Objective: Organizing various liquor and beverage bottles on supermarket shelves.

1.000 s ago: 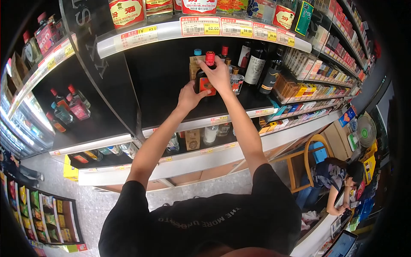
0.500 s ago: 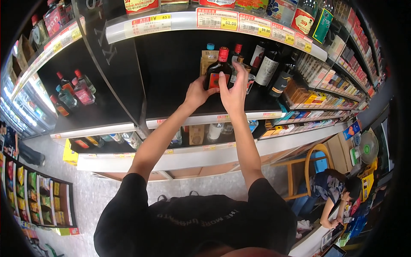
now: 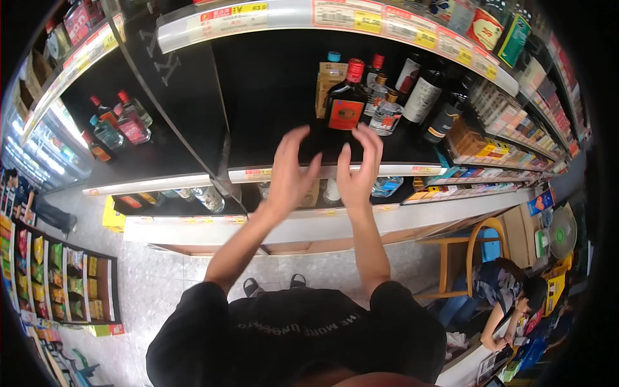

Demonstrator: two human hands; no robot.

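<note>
The dark flat bottle point(image 3: 347, 100) stands on the black shelf point(image 3: 271, 109), just beyond your right hand point(image 3: 358, 179) and a little farther from your left hand point(image 3: 289, 175). Its base seems to carry its weight, so it needs no support: both hands are empty, fingers parted and loosely curved. Its long axis is upright, red cap point(image 3: 355, 69) at the top, and its orange-red label point(image 3: 347, 115) faces you, probably so it reads from the front. Beyond your hands, a brown carton point(image 3: 327, 80) sits behind its left side; past your right hand, small clear bottles point(image 3: 387, 117) and wine bottles point(image 3: 423, 97) cluster, apparently grouped for display.
</note>
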